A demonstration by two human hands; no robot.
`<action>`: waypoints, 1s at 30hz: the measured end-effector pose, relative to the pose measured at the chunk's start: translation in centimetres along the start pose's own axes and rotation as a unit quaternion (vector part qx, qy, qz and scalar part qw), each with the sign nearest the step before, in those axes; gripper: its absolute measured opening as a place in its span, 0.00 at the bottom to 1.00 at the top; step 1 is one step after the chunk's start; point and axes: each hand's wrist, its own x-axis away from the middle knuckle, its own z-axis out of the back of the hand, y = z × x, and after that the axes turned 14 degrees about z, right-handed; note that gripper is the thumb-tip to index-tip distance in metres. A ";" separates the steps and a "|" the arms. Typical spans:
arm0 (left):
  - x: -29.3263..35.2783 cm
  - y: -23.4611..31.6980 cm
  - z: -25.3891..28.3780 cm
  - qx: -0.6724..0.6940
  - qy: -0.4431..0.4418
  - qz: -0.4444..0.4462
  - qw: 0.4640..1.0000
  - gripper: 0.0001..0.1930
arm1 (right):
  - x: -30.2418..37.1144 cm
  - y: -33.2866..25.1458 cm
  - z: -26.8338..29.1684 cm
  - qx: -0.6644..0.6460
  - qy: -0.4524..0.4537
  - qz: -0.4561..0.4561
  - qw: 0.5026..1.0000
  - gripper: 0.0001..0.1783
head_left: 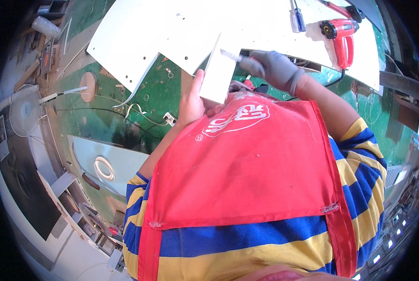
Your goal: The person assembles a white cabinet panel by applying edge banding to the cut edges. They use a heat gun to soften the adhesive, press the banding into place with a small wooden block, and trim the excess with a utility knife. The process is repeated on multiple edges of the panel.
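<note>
My left hand [192, 102], bare, wraps round the lower left edge of a narrow white board [221, 77]. The board stands tilted in front of the red apron. In a grey glove, my right hand [276, 70] is closed round a knife-like tool [231, 55]; its flat pale blade points left and lies against the board's upper right edge. The fingers hide most of the handle. Behind both hands spreads a large white panel [139, 33] with drilled holes and stepped cut-outs.
On the panel at right lie a red heat gun [344, 42], a screwdriver [298, 19] with a blue handle and a red-handled tool [337, 8]. Cables and scraps lie on the green surface [125, 124]. At left are a white coil [104, 168] and a fan [24, 110].
</note>
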 end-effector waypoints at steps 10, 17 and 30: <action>-1.0 -0.7 0.8 -0.024 -0.039 -0.004 0.999 0.30 | 1.0 0.1 -0.9 -0.046 -0.012 -0.045 0.998 0.19; -0.8 -0.6 0.6 -0.063 -0.060 -0.011 0.996 0.31 | 1.6 0.4 -0.8 -0.071 0.001 -0.033 0.997 0.25; -0.9 -1.3 0.5 -0.051 -0.068 -0.009 0.996 0.29 | 1.5 0.7 -0.4 -0.068 0.033 -0.048 0.996 0.18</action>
